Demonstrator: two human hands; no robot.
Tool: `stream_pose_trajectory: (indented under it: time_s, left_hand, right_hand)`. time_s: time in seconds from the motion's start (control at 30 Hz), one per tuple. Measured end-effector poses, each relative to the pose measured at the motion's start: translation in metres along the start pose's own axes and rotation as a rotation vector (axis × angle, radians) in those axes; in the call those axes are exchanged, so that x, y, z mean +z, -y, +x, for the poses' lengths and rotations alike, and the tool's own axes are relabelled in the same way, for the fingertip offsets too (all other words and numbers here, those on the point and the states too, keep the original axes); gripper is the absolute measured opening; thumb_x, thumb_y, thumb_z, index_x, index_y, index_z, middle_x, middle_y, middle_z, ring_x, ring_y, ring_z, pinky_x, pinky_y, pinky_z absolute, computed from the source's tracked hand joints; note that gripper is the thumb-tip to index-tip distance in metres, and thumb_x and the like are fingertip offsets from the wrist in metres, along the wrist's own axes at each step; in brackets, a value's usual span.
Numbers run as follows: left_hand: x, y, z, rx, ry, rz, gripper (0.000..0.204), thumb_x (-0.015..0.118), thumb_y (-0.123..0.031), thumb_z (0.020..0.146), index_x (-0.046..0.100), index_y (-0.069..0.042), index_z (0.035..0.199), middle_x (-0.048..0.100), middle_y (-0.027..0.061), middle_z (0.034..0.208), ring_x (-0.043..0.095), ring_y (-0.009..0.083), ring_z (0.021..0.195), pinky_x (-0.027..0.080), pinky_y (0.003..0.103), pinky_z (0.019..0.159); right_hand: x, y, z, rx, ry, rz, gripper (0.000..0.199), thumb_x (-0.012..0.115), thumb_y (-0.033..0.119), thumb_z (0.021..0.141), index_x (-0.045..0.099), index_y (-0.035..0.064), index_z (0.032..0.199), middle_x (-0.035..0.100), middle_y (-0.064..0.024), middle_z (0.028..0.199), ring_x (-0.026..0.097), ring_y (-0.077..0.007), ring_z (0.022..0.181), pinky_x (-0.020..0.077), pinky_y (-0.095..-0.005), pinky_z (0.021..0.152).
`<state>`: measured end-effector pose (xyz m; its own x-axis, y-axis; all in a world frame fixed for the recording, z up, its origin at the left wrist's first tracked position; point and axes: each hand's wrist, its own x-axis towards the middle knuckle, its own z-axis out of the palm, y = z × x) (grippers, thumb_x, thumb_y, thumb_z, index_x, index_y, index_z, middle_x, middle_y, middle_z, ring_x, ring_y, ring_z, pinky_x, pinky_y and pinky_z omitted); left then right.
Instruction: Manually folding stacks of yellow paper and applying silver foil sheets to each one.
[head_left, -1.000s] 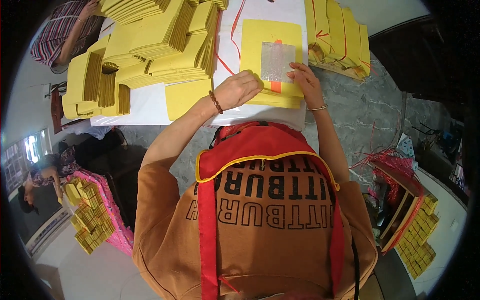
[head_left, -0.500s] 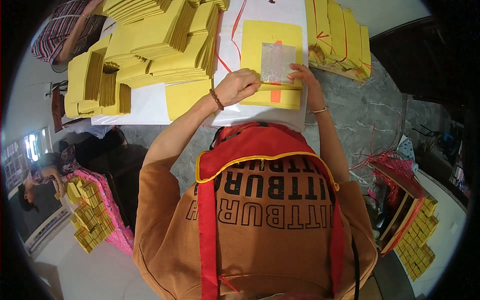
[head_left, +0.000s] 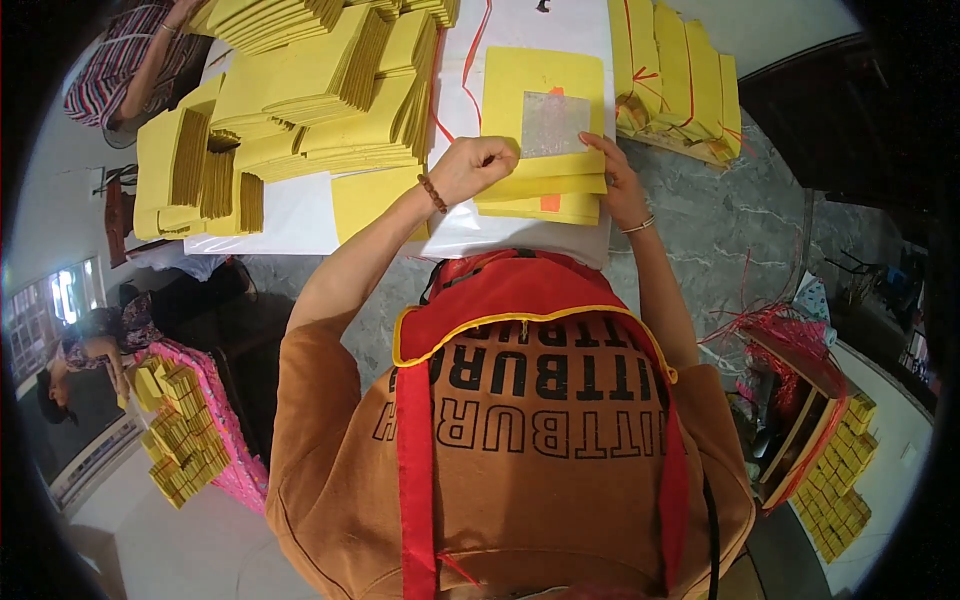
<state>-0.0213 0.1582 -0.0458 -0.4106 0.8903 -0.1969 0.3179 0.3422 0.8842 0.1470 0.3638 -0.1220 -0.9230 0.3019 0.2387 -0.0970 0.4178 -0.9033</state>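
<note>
Your left hand [head_left: 480,165] rests curled on the left edge of the small stack of yellow paper sheets [head_left: 545,190], its fingers closed down on the top sheet so the pile stays squared while you work. Your right hand [head_left: 620,180] sits at the stack's right edge, fingers stretched toward the silver foil square [head_left: 550,123] in the middle of the top sheet; they seem to press the foil's lower right corner flat, though the fisheye bend makes the exact contact hard to read, and I cannot tell whether they pinch anything.

The stack lies on the white sheet [head_left: 300,215] covering the surface, close to the near edge, right in front of your chest, so both hands reach it without stretching. An orange mark [head_left: 550,202] shows on a lower sheet poking out beneath the top one.

Toward the left edge of the surface, fanned piles of finished yellow paper [head_left: 300,90] are staggered. Toward the far right corner, yellow bundles tied with red string [head_left: 675,70] stand apart from your working pile. A person in a striped sleeve [head_left: 120,70] works beyond the far left corner.
</note>
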Motion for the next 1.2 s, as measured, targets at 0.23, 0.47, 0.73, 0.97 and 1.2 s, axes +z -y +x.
stream_pose_trajectory:
  time_s: [0.23, 0.47, 0.73, 0.97, 1.2]
  left_hand:
    - [-0.016, -0.009, -0.017, 0.457, -0.067, 0.253, 0.053, 0.074, -0.027, 0.071, 0.055, -0.006, 0.116, 0.053, 0.0116, 0.119, 0.046, 0.0293, 0.111, 0.037, 0.039, 0.095]
    - [-0.012, 0.02, 0.009, 0.47, -0.298, 0.63, 0.045, 0.062, -0.002, 0.068, 0.061, -0.015, 0.111, 0.053, 0.0087, 0.119, 0.046, 0.0293, 0.11, 0.04, 0.039, 0.09]
    - [0.002, 0.004, -0.043, 0.676, -0.238, 0.606, 0.035, 0.058, -0.005, 0.073, 0.061, -0.01, 0.108, 0.061, 0.0071, 0.104, 0.055, 0.0253, 0.099, 0.043, 0.036, 0.085]
    - [0.015, 0.016, -0.052, 0.346, -0.16, 0.45, 0.021, 0.056, -0.014, 0.084, 0.059, -0.005, 0.102, 0.06, 0.0122, 0.092, 0.056, 0.0295, 0.089, 0.045, 0.038, 0.08]
    - [0.018, 0.0, -0.031, -0.197, -0.16, -0.037, 0.027, 0.054, -0.022, 0.087, 0.058, 0.0, 0.103, 0.059, 0.0182, 0.07, 0.058, 0.0304, 0.064, 0.045, 0.038, 0.061]
  right_hand:
    - [0.002, -0.002, 0.0, 0.046, -0.007, 0.156, 0.028, 0.062, 0.004, 0.078, 0.063, 0.0073, 0.106, 0.051, -0.0049, 0.128, 0.037, -0.0254, 0.126, 0.0297, -0.0342, 0.104]
    - [-0.011, 0.014, 0.009, 0.143, -0.102, 0.272, 0.028, 0.061, 0.0, 0.077, 0.064, 0.0108, 0.102, 0.05, -0.0045, 0.128, 0.04, -0.0264, 0.124, 0.0275, -0.0377, 0.105]
    - [-0.029, 0.073, -0.033, -0.126, 0.168, -0.229, 0.034, 0.064, -0.001, 0.07, 0.066, 0.0167, 0.099, 0.057, -0.002, 0.12, 0.046, -0.0257, 0.122, 0.0247, -0.0417, 0.105]
    - [-0.015, 0.076, -0.04, 0.15, 0.132, -0.065, 0.018, 0.06, 0.014, 0.083, 0.064, 0.008, 0.1, 0.065, -0.0053, 0.1, 0.06, -0.0225, 0.097, 0.0396, -0.0346, 0.088]
    - [0.009, 0.055, -0.02, 0.353, -0.193, 0.154, 0.03, 0.061, 0.016, 0.083, 0.057, 0.0033, 0.111, 0.065, -0.0066, 0.079, 0.058, -0.012, 0.068, 0.0437, -0.0259, 0.061]
